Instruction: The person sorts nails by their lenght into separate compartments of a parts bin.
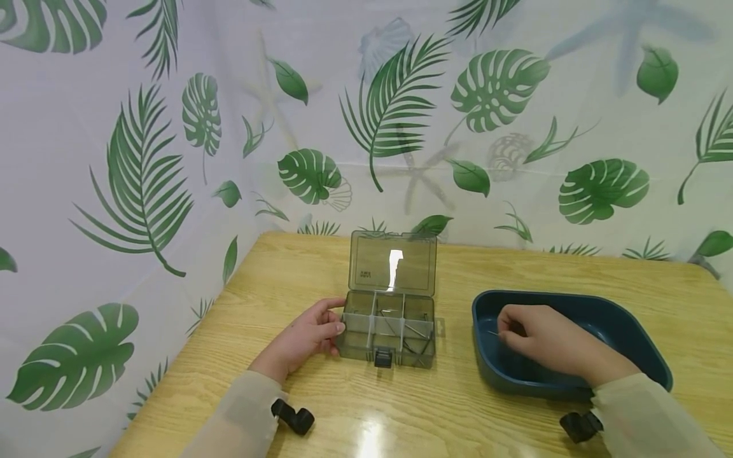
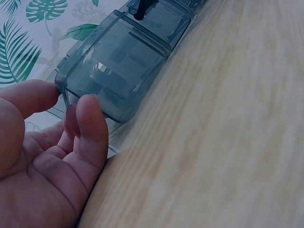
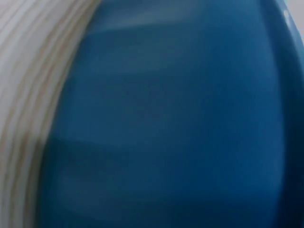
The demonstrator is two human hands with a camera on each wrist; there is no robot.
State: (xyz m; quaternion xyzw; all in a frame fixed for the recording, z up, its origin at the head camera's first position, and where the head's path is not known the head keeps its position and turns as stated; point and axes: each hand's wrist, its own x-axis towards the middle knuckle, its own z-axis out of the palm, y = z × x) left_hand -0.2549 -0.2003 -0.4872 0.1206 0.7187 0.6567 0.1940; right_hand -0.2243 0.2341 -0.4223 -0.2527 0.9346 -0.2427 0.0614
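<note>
A smoky see-through plastic compartment box [image 1: 356, 343] stands on the table with its lid [image 1: 375, 264] raised. Thin dark rods [image 1: 418, 342] lie in its right compartments; their exact kind is too small to tell. My left hand [image 1: 306, 334] holds the box by its left end, and in the left wrist view the fingers [image 2: 92, 118] curl at its corner. Over the left part of a dark blue tray [image 1: 635, 337], my right hand [image 1: 544, 337] pinches a thin metallic pin-like piece [image 1: 492, 333]. The right wrist view shows only the tray's blurred blue wall [image 3: 166, 118] and some table.
The wooden table [image 1: 343, 420] carries the box at the middle and the tray at the right. Behind and to the left hangs a white leaf-print cloth [image 1: 240, 165]. A latch [image 1: 383, 358] is on the box's front.
</note>
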